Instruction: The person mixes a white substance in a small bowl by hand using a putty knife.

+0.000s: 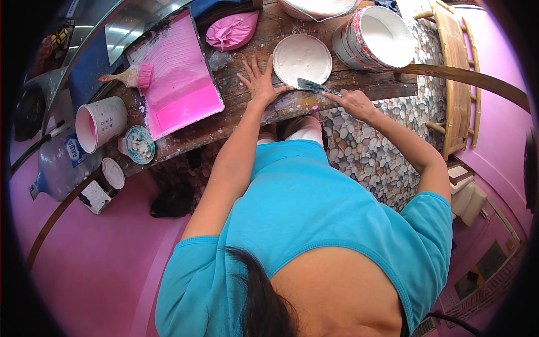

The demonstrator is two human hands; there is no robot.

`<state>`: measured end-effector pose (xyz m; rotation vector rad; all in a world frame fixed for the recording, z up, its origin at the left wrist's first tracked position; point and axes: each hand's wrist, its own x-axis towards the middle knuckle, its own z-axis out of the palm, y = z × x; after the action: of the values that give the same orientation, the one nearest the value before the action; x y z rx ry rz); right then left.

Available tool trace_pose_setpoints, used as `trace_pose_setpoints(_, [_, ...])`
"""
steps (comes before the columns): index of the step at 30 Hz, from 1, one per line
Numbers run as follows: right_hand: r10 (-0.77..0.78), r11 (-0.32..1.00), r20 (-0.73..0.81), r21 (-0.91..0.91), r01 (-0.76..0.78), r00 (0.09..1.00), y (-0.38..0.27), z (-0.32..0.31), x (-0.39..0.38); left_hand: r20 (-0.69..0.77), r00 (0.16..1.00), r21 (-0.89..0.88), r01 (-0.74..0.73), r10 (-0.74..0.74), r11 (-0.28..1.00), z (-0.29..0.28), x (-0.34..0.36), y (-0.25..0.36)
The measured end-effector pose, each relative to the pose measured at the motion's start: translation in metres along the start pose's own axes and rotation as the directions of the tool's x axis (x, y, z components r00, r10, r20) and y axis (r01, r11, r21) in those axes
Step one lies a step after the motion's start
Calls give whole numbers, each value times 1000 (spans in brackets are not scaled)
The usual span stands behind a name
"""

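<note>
White round lid [302,53], coated with white paste, lay on the worn wooden table [382,85], near its near edge; a strip of paint-flecked wood ran between. Putty knife [310,85] slanted across the lid's near rim, blade pointing left; could not tell whether it pressed the paste. Right hand [357,104] pinched the handle, index finger laid along it, its forearm over the pebble-patterned floor [368,146] past the table edge. Left hand [260,84] was splayed palm-down on the wood left of the lid, thumb at the near-left rim; thumb contact unclear.

Right of the lid, a white bucket [349,42] stood close, leaving little room on that side. Far side: basin [315,16], a gap of wood before it. Left, past a narrow strip of wood: paint tray [209,70] with pink paint; brush [130,76] over its left edge. Pink bundle [232,29] sat farther off, between tray and basin.
</note>
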<state>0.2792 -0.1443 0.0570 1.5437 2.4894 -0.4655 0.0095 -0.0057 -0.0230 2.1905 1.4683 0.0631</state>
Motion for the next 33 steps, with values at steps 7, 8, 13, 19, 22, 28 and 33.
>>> trace_pose_setpoints(7, [45, 999, 26, -30, -44, 999, -14, -2, 6, -3, 1000, 13, -29, 29, 999, 1, -2, -3])
trace_pose_setpoints(8, [46, 999, 10, -4, -46, 999, -14, 1, 5, 1, 1000, 18, -28, 28, 999, 1, -1, -2])
trace_pose_setpoints(13, [43, 997, 9, 62, -44, 999, -8, 6, 5, 2, 999, 25, -32, 32, 999, 1, 0, -1])
trace_pose_setpoints(19, [7, 979, 122, 201, -32, 993, 12, -11, 21, 2, 1000, 31, -31, 31, 999, -1, -1, -2])
trace_pose_setpoints(22, [-104, 966, 30, 243, 94, 994, 24, -12, 24, 13, 1000, 28, -26, 26, 999, -4, 1, 2])
trace_pose_setpoints(28, [27, 1000, -6, 2, -27, 1000, -18, 3, 10, -6, 1000, 10, -7, 7, 1000, -3, -3, 1])
trace_pose_setpoints(33, [95, 984, -51, 157, -86, 994, -21, 16, 10, -6, 1000, 29, -8, 8, 1000, -2, -1, 1])
